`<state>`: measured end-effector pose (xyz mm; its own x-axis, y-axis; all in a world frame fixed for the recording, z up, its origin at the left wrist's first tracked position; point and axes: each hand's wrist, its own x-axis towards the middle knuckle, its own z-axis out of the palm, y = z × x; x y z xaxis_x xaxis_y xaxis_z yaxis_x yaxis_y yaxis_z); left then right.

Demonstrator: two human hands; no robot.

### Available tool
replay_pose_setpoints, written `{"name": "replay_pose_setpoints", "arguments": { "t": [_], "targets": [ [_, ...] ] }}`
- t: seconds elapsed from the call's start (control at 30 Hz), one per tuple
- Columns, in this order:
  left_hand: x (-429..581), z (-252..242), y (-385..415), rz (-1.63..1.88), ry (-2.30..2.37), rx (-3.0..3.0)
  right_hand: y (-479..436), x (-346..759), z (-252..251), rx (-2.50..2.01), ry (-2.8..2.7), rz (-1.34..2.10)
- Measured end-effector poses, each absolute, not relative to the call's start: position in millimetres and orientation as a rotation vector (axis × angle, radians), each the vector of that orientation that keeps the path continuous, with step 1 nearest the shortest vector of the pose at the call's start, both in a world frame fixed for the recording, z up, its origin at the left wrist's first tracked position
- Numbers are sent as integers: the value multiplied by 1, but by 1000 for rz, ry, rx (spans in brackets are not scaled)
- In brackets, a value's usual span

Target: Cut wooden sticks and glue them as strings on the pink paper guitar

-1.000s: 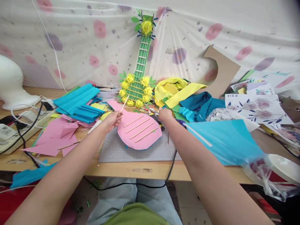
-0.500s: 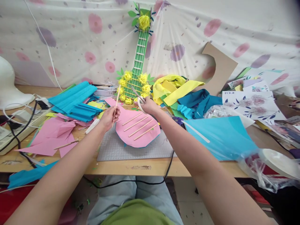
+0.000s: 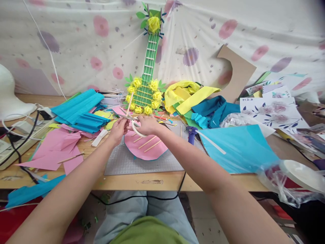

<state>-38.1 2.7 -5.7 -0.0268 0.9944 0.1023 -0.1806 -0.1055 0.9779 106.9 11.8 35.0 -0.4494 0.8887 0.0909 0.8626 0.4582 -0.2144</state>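
My left hand (image 3: 118, 130) is closed on a thin wooden stick (image 3: 130, 104), which points upward. In my right hand (image 3: 147, 125) is a pair of scissors (image 3: 136, 130) with white handles, its blades reaching across the stick just above my left fingers. Whether the blades are closed on the stick I cannot tell. Below both hands lies a rounded pink paper piece (image 3: 149, 153) with several wooden sticks laid across it in slanting rows, partly hidden by my right hand. It rests on a grey gridded cutting mat (image 3: 115, 166).
A green paper guitar (image 3: 150, 61) with yellow flowers leans at the back. Purple glue gun (image 3: 191, 134) and blue sheet (image 3: 238, 149) lie to the right. Pink paper (image 3: 54, 149), blue crepe paper (image 3: 78, 105) and a power strip (image 3: 25, 142) fill the left. A black cord hangs over the front edge.
My right hand has moved left with the scissors, from beside the guitar to the stick in my left hand. The glue gun and a pencil at the back have come into fuller view.
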Motion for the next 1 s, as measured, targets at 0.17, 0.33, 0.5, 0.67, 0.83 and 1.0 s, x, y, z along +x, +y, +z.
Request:
{"name": "replay_pose_setpoints", "arguments": {
  "t": [0.17, 0.33, 0.5, 0.67, 0.83, 1.0],
  "targets": [
    [-41, -7, -1, 1391, 1027, 1161, 11, 108, 34, -1466, -2590, 191],
    [-40, -4, -5, 1369, 968, 1232, 13, 109, 38, -1488, -2629, 243],
    [-38, 1, -2, 1369, 1032, 1284, 14, 104, 42, -1507, -2606, 214],
    [-47, 4, 6, 1367, 1096, 1319, 13, 99, 38, -1571, -2528, 194],
    [-54, -3, 5, 1355, 1112, 1317, 9, 99, 32, -1609, -2525, 135],
    [-52, -6, -2, 1380, 1142, 1268, 8, 98, 34, -1565, -2556, 82]
  ]
}}
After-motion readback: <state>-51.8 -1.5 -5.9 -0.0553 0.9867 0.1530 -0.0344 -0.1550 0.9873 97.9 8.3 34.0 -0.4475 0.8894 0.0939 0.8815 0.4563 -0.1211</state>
